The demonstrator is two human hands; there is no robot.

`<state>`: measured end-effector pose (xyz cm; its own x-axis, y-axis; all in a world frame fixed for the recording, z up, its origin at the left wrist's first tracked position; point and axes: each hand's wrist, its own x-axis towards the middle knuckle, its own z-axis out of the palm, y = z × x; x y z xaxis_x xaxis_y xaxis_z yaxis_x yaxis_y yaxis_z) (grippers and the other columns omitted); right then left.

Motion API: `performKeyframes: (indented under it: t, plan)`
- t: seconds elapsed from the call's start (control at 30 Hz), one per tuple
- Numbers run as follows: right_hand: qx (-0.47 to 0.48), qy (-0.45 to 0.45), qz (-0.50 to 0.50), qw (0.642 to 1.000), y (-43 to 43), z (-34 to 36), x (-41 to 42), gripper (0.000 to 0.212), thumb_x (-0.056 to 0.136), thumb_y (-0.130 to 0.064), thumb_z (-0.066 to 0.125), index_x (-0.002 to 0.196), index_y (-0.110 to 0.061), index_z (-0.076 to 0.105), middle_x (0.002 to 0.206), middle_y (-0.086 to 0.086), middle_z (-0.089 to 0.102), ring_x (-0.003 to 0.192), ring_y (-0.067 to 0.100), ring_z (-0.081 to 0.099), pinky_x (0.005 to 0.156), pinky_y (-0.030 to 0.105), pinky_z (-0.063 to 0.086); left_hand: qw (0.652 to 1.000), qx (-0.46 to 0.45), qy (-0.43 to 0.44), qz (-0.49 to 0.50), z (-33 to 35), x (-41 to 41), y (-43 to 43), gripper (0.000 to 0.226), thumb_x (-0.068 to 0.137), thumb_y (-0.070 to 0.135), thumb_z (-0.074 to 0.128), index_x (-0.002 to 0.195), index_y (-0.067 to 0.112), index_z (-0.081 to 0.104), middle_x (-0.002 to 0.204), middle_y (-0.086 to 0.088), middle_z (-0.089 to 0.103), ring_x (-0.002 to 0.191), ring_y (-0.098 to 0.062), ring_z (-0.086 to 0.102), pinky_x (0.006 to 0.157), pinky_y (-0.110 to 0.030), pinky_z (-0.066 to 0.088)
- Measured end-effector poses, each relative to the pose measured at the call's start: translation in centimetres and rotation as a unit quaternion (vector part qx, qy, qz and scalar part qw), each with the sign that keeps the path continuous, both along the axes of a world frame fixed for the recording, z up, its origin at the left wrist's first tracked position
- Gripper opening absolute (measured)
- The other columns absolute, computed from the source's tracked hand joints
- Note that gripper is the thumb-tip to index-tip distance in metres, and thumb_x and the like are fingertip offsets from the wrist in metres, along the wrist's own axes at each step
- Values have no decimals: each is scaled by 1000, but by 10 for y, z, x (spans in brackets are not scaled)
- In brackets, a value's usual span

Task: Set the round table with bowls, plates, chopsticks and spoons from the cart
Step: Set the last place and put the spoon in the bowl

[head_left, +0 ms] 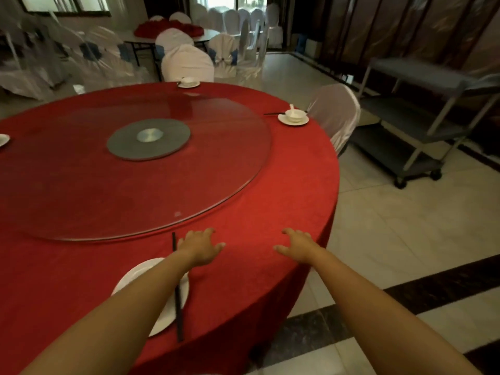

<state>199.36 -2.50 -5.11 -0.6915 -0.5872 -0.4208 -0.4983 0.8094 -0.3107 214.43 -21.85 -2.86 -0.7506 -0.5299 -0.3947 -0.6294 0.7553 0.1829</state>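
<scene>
The round table (257, 212) wears a red cloth and carries a glass turntable (135, 171). Near its front edge lies a white plate (162, 307) with black chopsticks (178, 301) along its right side; my left forearm hides the plate's middle. My left hand (201, 249) hovers with spread fingers just right of the chopsticks' far end, holding nothing. My right hand (296, 246) is stretched flat over the cloth near the table's right edge, also holding nothing. A plate with bowl and spoon (293, 116) sits at the far right, another set (188, 83) at the back.
A grey three-shelf cart (414, 117) stands on the tiled floor to the right. White-covered chairs stand behind the table (186, 64) and at its right (338, 112). A plate's edge (3, 139) shows at far left. More covered chairs and another table fill the background.
</scene>
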Motion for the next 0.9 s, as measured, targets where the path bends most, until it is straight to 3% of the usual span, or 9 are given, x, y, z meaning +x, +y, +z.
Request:
performKeyframes:
  t: [0.2,0.4,0.6,0.7,0.77,0.83,0.9]
  plan:
    - [2,-16,-33,999,52,0,-44,68,90,-48,51,144,-14,29,145,17,35,134,39,32,111,44,30,997,56,-25,-51,-13,-63,53,51,95,36,44,137,8,42,142,-15,46,132,-27,43,106,-28,34]
    - [-16,-37,-51,998,85,-2,-85,70,88,-47,55,145,-14,28,143,17,36,130,38,39,110,44,33,989,79,-20,-122,-17,-117,86,45,96,31,45,136,10,46,138,-13,52,128,-26,47,102,-26,36]
    - [-39,-46,-43,997,104,0,-130,67,87,-43,57,143,-15,31,141,16,39,128,34,42,109,45,35,983,127,-12,-133,-13,-171,106,39,96,29,46,130,10,53,135,-9,55,123,-22,52,93,-22,40]
    - [-66,-57,-40,995,106,6,-171,67,87,-39,59,142,-12,32,141,15,39,129,31,43,109,43,37,983,157,3,-98,-10,-206,106,36,96,27,47,125,9,57,127,-13,59,103,-25,61,72,-26,48]
    - [-60,-54,-20,997,103,12,-205,68,88,-39,59,143,-10,31,142,16,38,130,31,42,109,42,36,982,178,18,-66,-8,-233,103,33,95,26,49,122,9,59,112,-13,62,80,-21,55,55,-23,43]
    - [-53,-47,3,998,96,20,-245,69,88,-39,58,144,-9,30,142,17,38,130,31,42,109,40,36,980,190,36,-36,-4,-266,96,32,94,25,50,120,9,60,95,-8,57,66,-18,48,48,-21,37]
    - [-55,-39,12,998,87,30,-286,68,89,-38,58,143,-7,30,142,18,40,129,31,44,108,38,37,979,196,51,-17,2,-302,87,30,94,24,51,118,9,60,89,-7,55,66,-19,47,47,-21,37]
